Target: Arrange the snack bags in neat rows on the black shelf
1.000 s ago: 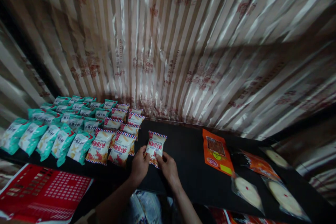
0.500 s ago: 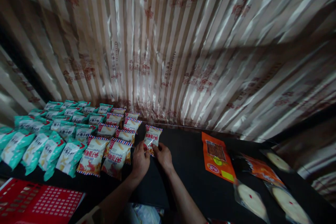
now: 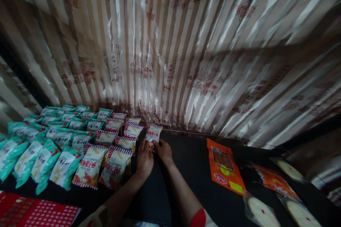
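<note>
A small snack bag (image 3: 153,133) with a blue-and-red striped top edge and red lettering stands upright near the back of the black shelf. My left hand (image 3: 145,160) grips its lower left side, fingers pointing away from me. On its lower right side, my right hand (image 3: 163,151) closes with the thumb and fingers. Just left of my hands are rows of matching snack bags (image 3: 114,166), all facing me. Farther left stand several rows of teal snack bags (image 3: 64,165).
An orange packet (image 3: 224,165) lies on the right of the black shelf (image 3: 191,181). Beyond it are another orange packet (image 3: 274,181) and round white discs in clear wrap (image 3: 262,212). A red perforated basket (image 3: 45,214) is at lower left. Striped foil sheeting (image 3: 170,49) forms the back.
Both hands have moved the snack bag slightly farther back toward the foil sheeting. The view has shifted a little, and the shelf's near items sit lower.
</note>
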